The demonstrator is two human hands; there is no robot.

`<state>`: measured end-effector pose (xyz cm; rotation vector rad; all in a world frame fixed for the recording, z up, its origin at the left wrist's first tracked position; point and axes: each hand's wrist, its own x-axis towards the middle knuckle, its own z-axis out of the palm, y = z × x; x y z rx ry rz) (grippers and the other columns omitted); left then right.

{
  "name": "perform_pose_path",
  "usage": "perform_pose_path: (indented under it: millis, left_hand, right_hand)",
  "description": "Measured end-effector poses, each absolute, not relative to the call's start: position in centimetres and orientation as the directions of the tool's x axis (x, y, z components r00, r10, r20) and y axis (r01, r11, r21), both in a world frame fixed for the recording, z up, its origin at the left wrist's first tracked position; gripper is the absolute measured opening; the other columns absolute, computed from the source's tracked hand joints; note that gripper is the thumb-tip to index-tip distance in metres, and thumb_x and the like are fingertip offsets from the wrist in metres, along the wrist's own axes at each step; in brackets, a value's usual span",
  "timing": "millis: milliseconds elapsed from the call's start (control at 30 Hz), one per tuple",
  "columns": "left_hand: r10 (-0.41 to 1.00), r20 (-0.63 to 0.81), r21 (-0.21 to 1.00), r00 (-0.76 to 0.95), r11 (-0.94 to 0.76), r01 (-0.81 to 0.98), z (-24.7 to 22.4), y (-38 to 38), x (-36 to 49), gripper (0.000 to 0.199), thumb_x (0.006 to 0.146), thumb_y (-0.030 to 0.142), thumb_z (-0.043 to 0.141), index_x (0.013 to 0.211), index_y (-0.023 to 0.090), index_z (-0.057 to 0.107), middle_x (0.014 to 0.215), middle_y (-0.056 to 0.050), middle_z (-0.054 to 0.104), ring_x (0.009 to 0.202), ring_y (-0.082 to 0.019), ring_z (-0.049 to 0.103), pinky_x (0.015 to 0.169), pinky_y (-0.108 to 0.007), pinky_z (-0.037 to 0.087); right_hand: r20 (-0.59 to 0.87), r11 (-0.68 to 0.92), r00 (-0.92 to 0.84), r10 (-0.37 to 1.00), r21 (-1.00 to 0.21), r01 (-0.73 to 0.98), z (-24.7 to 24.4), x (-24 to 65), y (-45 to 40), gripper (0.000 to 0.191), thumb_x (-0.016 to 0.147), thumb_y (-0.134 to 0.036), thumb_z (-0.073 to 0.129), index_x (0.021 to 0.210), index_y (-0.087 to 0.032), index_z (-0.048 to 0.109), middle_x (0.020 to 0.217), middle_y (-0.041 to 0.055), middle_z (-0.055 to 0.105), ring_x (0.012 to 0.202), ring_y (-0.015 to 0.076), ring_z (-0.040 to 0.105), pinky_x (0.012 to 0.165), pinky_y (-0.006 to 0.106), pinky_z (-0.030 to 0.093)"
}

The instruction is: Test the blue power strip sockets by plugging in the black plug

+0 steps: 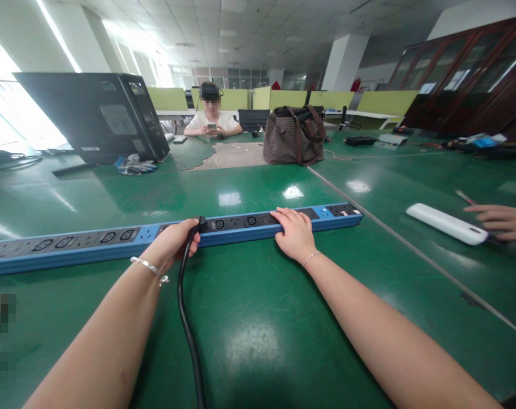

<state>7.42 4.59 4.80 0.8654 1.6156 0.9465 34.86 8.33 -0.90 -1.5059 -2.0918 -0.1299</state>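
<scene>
A long blue power strip point(240, 232) with black sockets lies across the green table, running from the left edge to right of centre. My left hand point(172, 241) is closed around a black plug point(202, 224) at the strip's socket face. Whether the plug's pins sit inside a socket is hidden. From the plug a thick black cable point(185, 318) hangs toward me and leaves the bottom of the view. Farther right, my right hand point(295, 232) grips the strip, its fingers laid over the top and the thumb near the front side.
A black computer tower point(91, 116) and gloves point(135, 165) stand far left. Behind the strip is a brown bag point(294, 136); a person point(213, 116) sits beyond with a phone. At right, another person's hand point(502, 220) is near a white elongated device point(445, 223). The green table point(258, 341) has a seam.
</scene>
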Motion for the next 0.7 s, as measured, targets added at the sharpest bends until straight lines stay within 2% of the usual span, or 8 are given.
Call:
perform_pose_path:
  millis: [200, 500, 700]
  left_hand:
    - [0.895, -0.342, 0.880, -0.286, 0.412, 0.237, 4.9, 4.2, 8.6, 0.039, 0.081, 0.039, 0.047, 0.050, 0.015, 0.053, 0.037, -0.004, 0.049, 0.031, -0.010, 0.042, 0.034, -0.020, 0.031]
    - [0.876, -0.407, 0.894, -0.260, 0.440, 0.082, 4.5, 4.5, 8.7, 0.032, 0.079, 0.037, 0.049, 0.057, 0.015, 0.053, 0.041, 0.000, 0.049, 0.034, -0.008, 0.043, 0.037, -0.019, 0.033]
    - [0.885, -0.378, 0.903, -0.272, 0.418, 0.103, 4.1, 4.4, 8.4, 0.033, 0.077, 0.042, 0.052, 0.057, 0.015, 0.053, 0.040, 0.000, 0.048, 0.034, -0.008, 0.042, 0.036, -0.019, 0.033]
  right_hand:
    - [0.494, 0.365, -0.211, 0.843, -0.240, 0.899, -0.9, 34.8, 8.3, 0.053, 0.073, -0.013, 0.048, 0.123, -0.022, 0.060, 0.135, 0.0044, 0.056, 0.125, 0.0226, 0.045, 0.108, 0.043, 0.024]
    - [0.501, 0.368, -0.210, 0.840, -0.240, 0.898, -1.0, 34.8, 8.3, 0.053, 0.072, -0.013, 0.048, 0.123, -0.022, 0.060, 0.134, 0.0041, 0.056, 0.125, 0.0223, 0.046, 0.108, 0.043, 0.024]
    - [0.494, 0.376, -0.224, 0.840, -0.234, 0.896, -1.0, 34.9, 8.4, 0.055, 0.072, -0.012, 0.048, 0.124, -0.024, 0.060, 0.135, 0.0050, 0.055, 0.125, 0.0240, 0.045, 0.107, 0.046, 0.025]
